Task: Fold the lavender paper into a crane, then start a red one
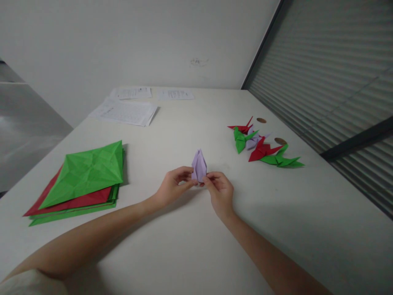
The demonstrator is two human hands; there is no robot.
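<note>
A small lilac origami piece (199, 166), folded to a narrow point at the top, stands between my hands near the middle of the table. My left hand (175, 185) pinches its lower left edge between thumb and fingers. On the other side, the thumb and fingers of my right hand (219, 191) grip the lower right corner. The tip of the folded paper points away from me, with a slit running down its middle. My fingers partly cover its bottom edge.
Creased green and red paper sheets (89, 170) lie stacked at left. Several folded paper cranes, including a red crane (263, 150) and a green crane (282, 159), sit at right beside two brown discs (280, 141). Printed papers (129, 112) lie at the back left; window blinds (331, 78) border the right.
</note>
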